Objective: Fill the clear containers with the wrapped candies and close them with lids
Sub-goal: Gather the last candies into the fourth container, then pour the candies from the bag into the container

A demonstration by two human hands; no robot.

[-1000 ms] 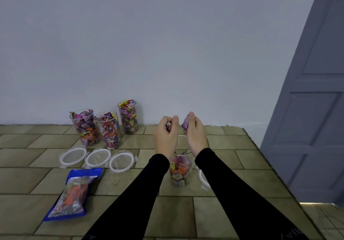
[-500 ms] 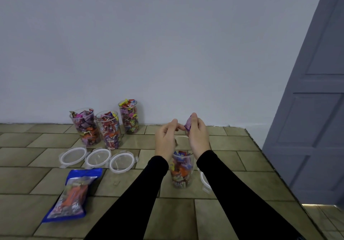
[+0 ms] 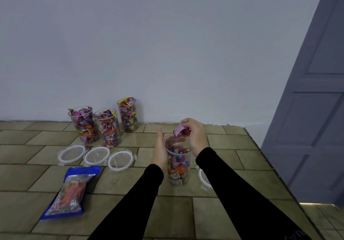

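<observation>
Tiled table (image 3: pixel 232 167) carrying all; filling step under way. Clear container (image 3: pixel 179 167) near right edge, part full, lid (image 3: pixel 203 179) just beside. Left hand (image 3: pixel 161 149) flat, fingers straight against container's side; right hand (image 3: pixel 196 137) pinching wrapped candies (image 3: pixel 180 130) above rim. Next, presumably: release straight down into mouth.

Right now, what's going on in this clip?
A person is filling a clear container with wrapped candies. The right hand pinches a few candies just above its open mouth; the left hand, fingers straight, rests against its side. It looks roughly two-thirds full. Three full containers stand unlidded by the wall, three lids lying before them. A fourth lid shows beside the right forearm, and a blue candy bag lies at left.
</observation>
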